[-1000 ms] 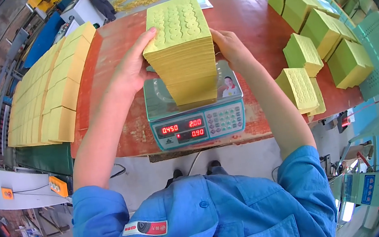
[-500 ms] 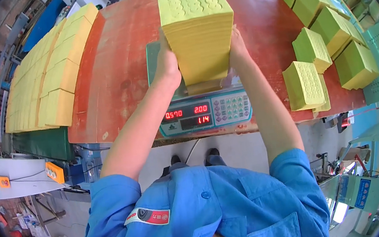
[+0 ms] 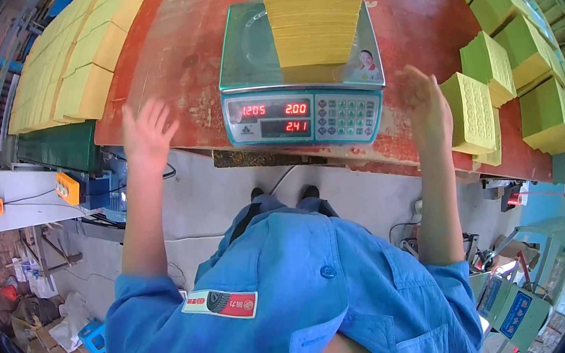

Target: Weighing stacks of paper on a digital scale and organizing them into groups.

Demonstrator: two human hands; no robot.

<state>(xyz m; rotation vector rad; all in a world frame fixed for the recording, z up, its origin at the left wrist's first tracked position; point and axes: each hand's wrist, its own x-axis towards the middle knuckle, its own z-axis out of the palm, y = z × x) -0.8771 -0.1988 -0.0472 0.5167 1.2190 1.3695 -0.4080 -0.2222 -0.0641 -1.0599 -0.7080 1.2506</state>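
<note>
A tall stack of yellow paper (image 3: 316, 20) stands on the pan of an electronic weighing scale (image 3: 251, 64); its top runs out of the picture. Red digits glow on the scale's front panel, beside a keypad. My left hand (image 3: 148, 131) is raised to the left of the scale, holding nothing, its fingers spread. To the right, near the smaller yellow stacks, hovers my right hand (image 3: 423, 104), empty and slightly blurred, with loosely bent fingers apart. Neither hand touches the paper or the scale.
Rows of yellow paper stacks (image 3: 85, 88) line the left of the red table (image 3: 171, 70). More embossed yellow paper stacks (image 3: 470, 113) stand at its right end. An orange power strip (image 3: 67, 188) lies at lower left. A green machine (image 3: 523, 313) is at lower right.
Both hands have let go of the yellow paper stack and moved apart and back toward me. The stack now rests on the scale, and the scale's lit reading has changed.
</note>
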